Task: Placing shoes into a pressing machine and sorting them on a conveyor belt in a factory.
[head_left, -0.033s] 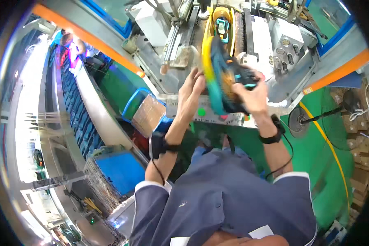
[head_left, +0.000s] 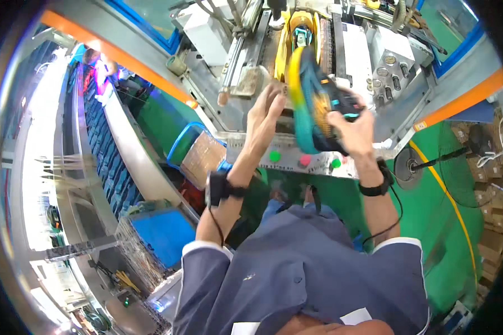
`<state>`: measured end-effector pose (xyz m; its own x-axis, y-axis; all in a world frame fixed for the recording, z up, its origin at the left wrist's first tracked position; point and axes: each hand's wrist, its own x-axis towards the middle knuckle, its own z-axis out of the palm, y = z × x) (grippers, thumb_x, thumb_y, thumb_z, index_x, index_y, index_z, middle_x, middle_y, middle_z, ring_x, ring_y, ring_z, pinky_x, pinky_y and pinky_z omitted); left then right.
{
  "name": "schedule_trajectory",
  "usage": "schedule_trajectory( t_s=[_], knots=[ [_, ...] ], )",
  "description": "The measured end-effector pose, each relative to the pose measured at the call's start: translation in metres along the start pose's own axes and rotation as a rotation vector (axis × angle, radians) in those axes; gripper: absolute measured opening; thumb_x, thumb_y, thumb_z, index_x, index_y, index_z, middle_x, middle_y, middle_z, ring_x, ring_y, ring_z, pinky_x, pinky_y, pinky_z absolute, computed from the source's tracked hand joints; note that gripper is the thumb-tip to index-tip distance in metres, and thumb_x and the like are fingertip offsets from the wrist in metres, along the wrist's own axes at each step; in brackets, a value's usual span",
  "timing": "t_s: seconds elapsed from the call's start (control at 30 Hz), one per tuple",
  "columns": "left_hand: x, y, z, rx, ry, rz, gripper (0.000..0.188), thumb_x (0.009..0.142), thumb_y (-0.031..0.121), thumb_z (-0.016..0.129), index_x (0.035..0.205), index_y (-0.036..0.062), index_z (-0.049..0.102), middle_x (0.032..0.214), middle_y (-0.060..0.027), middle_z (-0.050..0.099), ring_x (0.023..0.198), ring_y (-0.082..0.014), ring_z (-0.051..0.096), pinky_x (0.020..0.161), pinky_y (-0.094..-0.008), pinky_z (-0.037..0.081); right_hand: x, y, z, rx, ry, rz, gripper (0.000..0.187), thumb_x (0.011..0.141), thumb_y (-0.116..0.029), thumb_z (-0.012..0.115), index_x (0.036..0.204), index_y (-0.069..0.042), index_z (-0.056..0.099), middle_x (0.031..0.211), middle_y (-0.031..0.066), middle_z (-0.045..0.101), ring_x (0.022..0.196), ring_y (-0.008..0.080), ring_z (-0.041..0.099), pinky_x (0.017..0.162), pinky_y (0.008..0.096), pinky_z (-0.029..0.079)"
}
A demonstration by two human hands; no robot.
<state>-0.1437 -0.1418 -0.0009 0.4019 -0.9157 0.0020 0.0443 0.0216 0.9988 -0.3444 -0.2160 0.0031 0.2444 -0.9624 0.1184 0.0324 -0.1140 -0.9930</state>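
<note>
A dark shoe, its sole yellow at one end and teal at the other, is held up on its side over the front of the machine. My right hand is closed round its upper near the ankle opening, thumb toward me. The shoe is slightly blurred. To the left of the sole, my left hand has its fingers stretched out and holds nothing that I can see. Beyond the held shoe, another shoe sits between the yellow side pieces of the machine.
A control panel with green and red buttons runs along the machine's front edge. Gauges and knobs stand on the right. A blue-framed stool, a blue-topped crate and a conveyor are at the left; a fan stands right.
My right hand and the shoe have shifted a little to the right. My left hand has moved slightly right and away from me, with its fingers still stretched out.
</note>
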Motion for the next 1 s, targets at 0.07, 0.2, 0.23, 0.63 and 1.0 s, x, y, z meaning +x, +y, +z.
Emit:
schedule_trajectory(
  t_s=[0.07, 0.2, 0.23, 0.63, 1.0],
  knots=[
    [0.069, -0.016, 0.021, 0.080, 0.035, -0.006, 0.065, 0.092, 0.035, 0.063, 0.136, -0.0071, 0.043, 0.121, -0.0133, 0.061, 0.104, -0.0165, 0.057, 0.087, -0.0272, 0.046, 0.022, -0.007, -0.028, -0.102, 0.096, -0.063, 0.055, 0.069, -0.007, 0.074, 0.121, -0.001, 0.059, 0.109, 0.0097, 0.064, 0.096, 0.0178, 0.060, 0.088, 0.0305, 0.048],
    [0.189, -0.056, 0.047, 0.342, 0.047, 0.041, 0.074, 0.081, 0.037, 0.073, 0.132, -0.0085, 0.045, 0.121, -0.0241, 0.060, 0.111, -0.0267, 0.060, 0.091, -0.0364, 0.048, 0.047, -0.009, -0.059, -0.189, 0.256, -0.105, 0.054, 0.069, -0.007, 0.073, 0.121, -0.003, 0.059, 0.107, 0.0077, 0.064, 0.097, 0.0161, 0.060, 0.086, 0.0288, 0.049],
    [0.238, -0.103, 0.045, 0.518, 0.045, 0.031, 0.079, 0.077, 0.040, 0.074, 0.130, -0.0099, 0.044, 0.118, -0.0258, 0.061, 0.109, -0.0328, 0.060, 0.093, -0.0391, 0.047, 0.049, -0.015, -0.063, -0.207, 0.294, -0.047, 0.055, 0.070, -0.005, 0.072, 0.123, -0.002, 0.058, 0.106, 0.0069, 0.063, 0.095, 0.0148, 0.060, 0.085, 0.0272, 0.049],
    [0.325, -0.145, 0.044, 0.238, 0.160, -0.134, 0.049, 0.065, 0.011, 0.075, 0.109, -0.0045, 0.058, 0.100, -0.0224, 0.066, 0.094, -0.0347, 0.065, 0.085, -0.0413, 0.053, 0.169, 0.005, -0.056, -0.508, 0.442, -0.001, 0.049, 0.071, -0.013, 0.074, 0.115, 0.003, 0.061, 0.099, 0.0092, 0.067, 0.085, 0.0143, 0.062, 0.080, 0.0274, 0.050],
    [0.030, -0.003, -0.104, -0.416, 0.036, -0.337, 0.057, 0.081, 0.008, 0.068, 0.132, -0.0066, 0.046, 0.119, -0.0111, 0.060, 0.106, -0.0185, 0.060, 0.094, -0.0314, 0.047, 0.360, 0.089, 0.090, -1.066, -0.070, 0.148, 0.058, 0.073, -0.032, 0.071, 0.114, 0.007, 0.060, 0.105, 0.0276, 0.066, 0.098, 0.0387, 0.066, 0.087, 0.0419, 0.052]
  ],
)
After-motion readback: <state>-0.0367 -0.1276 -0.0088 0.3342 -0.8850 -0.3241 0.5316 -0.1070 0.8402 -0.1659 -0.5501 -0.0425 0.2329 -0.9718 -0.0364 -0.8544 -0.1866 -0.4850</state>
